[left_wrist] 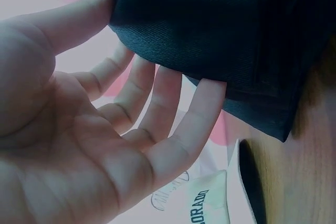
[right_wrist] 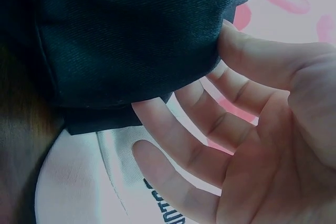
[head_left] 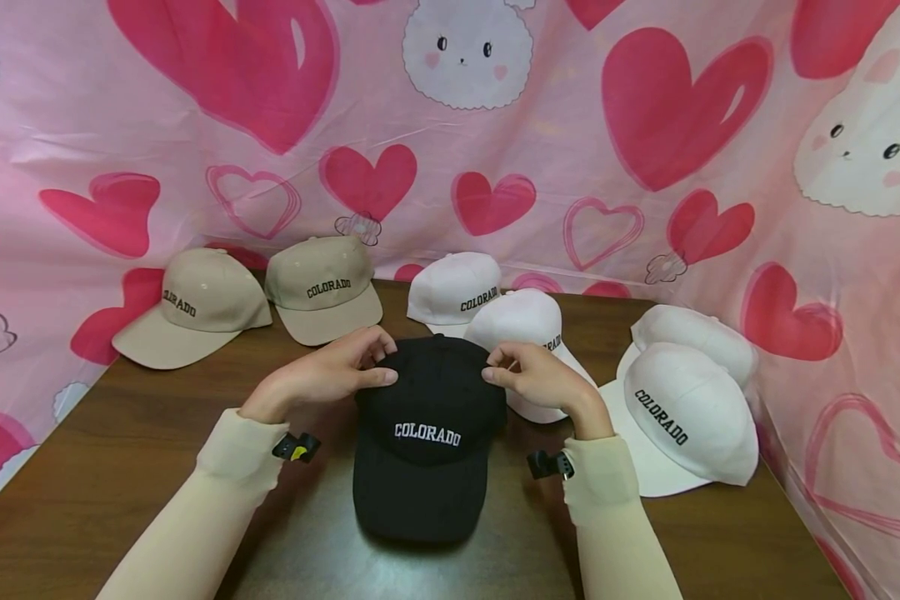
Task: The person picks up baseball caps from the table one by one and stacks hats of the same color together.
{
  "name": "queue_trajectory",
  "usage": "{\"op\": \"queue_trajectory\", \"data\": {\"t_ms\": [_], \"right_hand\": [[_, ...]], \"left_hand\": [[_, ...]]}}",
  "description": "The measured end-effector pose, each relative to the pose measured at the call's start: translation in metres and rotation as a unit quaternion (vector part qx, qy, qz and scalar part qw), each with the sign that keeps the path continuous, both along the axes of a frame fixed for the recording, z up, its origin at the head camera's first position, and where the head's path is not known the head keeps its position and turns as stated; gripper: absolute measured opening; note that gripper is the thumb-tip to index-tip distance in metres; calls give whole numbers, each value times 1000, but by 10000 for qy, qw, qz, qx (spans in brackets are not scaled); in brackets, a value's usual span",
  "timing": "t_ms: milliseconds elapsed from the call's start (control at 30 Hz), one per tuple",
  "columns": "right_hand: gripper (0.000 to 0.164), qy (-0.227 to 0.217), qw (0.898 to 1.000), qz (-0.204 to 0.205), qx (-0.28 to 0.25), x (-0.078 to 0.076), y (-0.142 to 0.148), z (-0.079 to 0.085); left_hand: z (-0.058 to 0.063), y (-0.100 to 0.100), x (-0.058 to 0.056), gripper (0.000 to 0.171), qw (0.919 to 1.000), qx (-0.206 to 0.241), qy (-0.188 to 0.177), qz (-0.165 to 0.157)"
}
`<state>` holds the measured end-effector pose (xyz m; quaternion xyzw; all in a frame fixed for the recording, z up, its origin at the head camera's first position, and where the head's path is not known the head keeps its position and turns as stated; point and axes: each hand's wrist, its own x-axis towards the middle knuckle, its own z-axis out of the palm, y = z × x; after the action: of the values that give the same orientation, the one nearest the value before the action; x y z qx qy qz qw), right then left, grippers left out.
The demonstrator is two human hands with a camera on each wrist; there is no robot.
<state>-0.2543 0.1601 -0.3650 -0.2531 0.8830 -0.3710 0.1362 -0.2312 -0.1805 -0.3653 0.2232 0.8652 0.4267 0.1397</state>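
A black baseball cap (head_left: 423, 396) with white COLORADO lettering is in the middle of the head view, its brim toward me. My left hand (head_left: 326, 375) holds the crown at its left side, thumb on the front and fingers curling behind. On the opposite side, my right hand (head_left: 543, 379) holds it the same way. In the left wrist view the thumb and fingertips touch the dark fabric (left_wrist: 189, 24). The right wrist view has the thumb and several fingertips against the cap's fabric (right_wrist: 131, 40), with the lowest finger free of it.
Two beige caps, one at far left (head_left: 210, 292) and another beside it (head_left: 322, 283), stand along the back of the wooden table (head_left: 172, 442). Behind the black cap are two white caps (head_left: 453, 283). More white caps (head_left: 693, 408) overlap at right. A pink heart-print cloth (head_left: 510, 137) hangs behind.
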Motion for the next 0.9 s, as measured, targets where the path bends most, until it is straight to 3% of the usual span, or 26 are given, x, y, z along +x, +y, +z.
{"op": "queue_trajectory", "data": {"t_ms": [333,900], "right_hand": [[11,5,9999,56,87,0,1,1],[10,98,9998,125,98,2,6,6]], "left_hand": [[1,-2,0,38,10000,41,-60,51],[6,-10,-1,39,9998,15,-79,-199]]}}
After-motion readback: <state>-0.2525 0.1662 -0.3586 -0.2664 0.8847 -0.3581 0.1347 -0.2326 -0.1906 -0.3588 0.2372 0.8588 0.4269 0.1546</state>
